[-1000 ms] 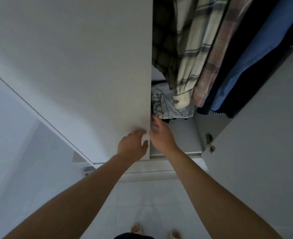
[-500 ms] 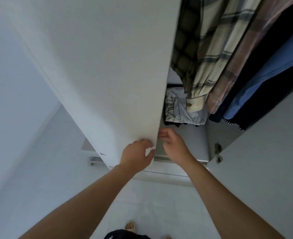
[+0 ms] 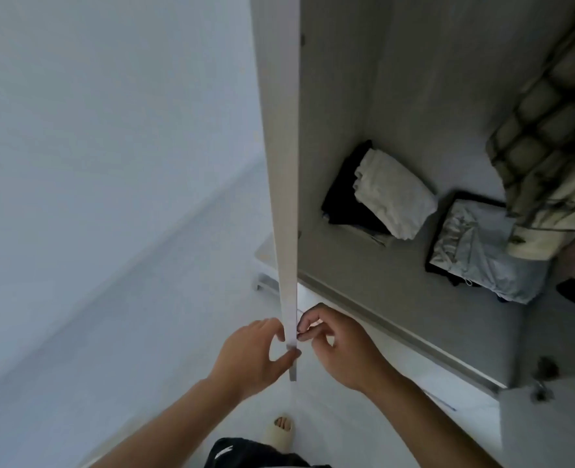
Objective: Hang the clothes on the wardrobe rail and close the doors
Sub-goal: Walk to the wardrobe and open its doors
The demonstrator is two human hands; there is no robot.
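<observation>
The left wardrobe door [image 3: 284,184] stands swung out towards me, so only its thin white edge shows. My left hand [image 3: 255,356] holds the door's lower edge from the left, thumb and fingers on it. My right hand [image 3: 337,346] pinches the same edge from the right with curled fingers. Inside, a checked shirt [image 3: 546,140] hangs at the upper right; the rail is out of view. The right door [image 3: 556,430] shows only as a white panel at the lower right.
On the grey wardrobe floor [image 3: 380,288] lie a white folded cloth on dark clothes [image 3: 391,194] and a pale blue garment [image 3: 482,255] on a dark tray. A hinge [image 3: 544,373] sits at the lower right. White tiled floor and my sandalled foot [image 3: 279,430] are below.
The left door has swung out from nearly flat to edge-on. Both hands stayed on its lower edge and moved down and right. More of the wardrobe floor shows now.
</observation>
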